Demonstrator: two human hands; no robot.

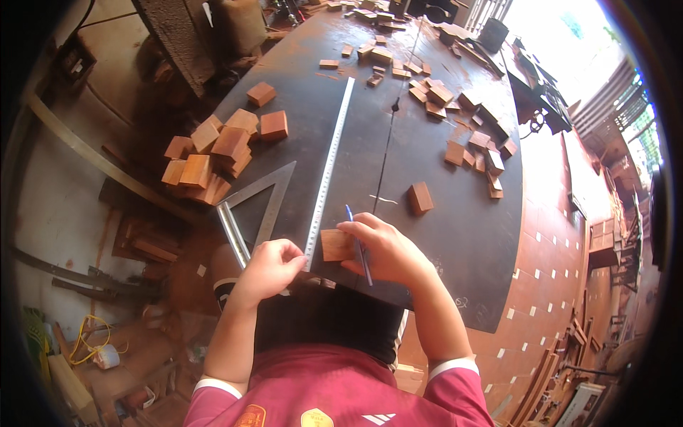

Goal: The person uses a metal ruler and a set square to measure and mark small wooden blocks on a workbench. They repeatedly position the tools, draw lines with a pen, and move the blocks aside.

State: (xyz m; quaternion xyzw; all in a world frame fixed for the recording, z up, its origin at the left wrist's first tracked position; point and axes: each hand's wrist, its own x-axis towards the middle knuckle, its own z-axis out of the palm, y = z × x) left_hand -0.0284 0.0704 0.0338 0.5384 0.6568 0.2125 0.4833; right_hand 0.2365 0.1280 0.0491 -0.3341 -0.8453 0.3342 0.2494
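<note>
- At the near edge of the dark table (455,235), in the head view, the only one: a wooden block (333,245), just right of the steel ruler (331,156) and close to its near end.
- On that block, the right hand (390,249), clamped with thumb at the near side and forefinger at the far side; also in its grasp, a blue pen (368,274), slanting across the block's right end.
- Beside the ruler's near end, the left hand (274,267), fingers curled in toward the thumb; impossible to tell whether pinching the ruler or merely resting against it.
- Possible trouble: a skewed reading, caused by the ruler pivoting under a light left-hand touch, with no visible weight on its far end.
- Also possible: a stray pen mark or a loosened hold, from having pen and block in the same fingers.
- At the left, just past the left hand, a metal set square (274,206); perhaps knocked by a careless wrist, being close to the table's side.
- Beyond it, stacked blocks (231,144), jumbled and leaning; a likely slide if bumped.
- Right of the ruler, a lone reddish block (420,198), perhaps nudged by a forward reach of the right hand.
</note>
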